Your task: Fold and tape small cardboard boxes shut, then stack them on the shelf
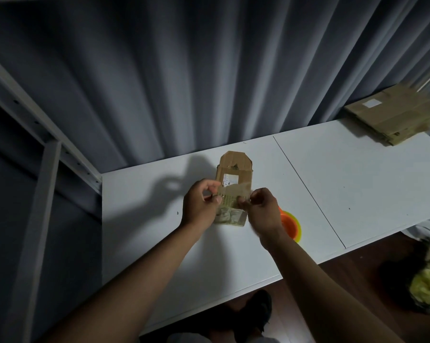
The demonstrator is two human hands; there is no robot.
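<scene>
A small flattened brown cardboard box [235, 177] with a white label lies on the white shelf board [139, 219], its far flap open and pointing at the curtain. My left hand [200, 205] pinches the box's left edge with curled fingers. My right hand [261, 209] pinches its right edge near the middle. Torn tape and a crumpled flap show at the box's near end, between my wrists. An orange and yellow tape roll [292, 225] lies on the board, partly hidden behind my right wrist.
A stack of flattened cardboard boxes [392, 115] lies at the far right of the board. A grey curtain [184, 70] hangs behind. A white metal shelf frame [43, 154] rises at left. A greenish bag [429, 288] sits on the floor at right.
</scene>
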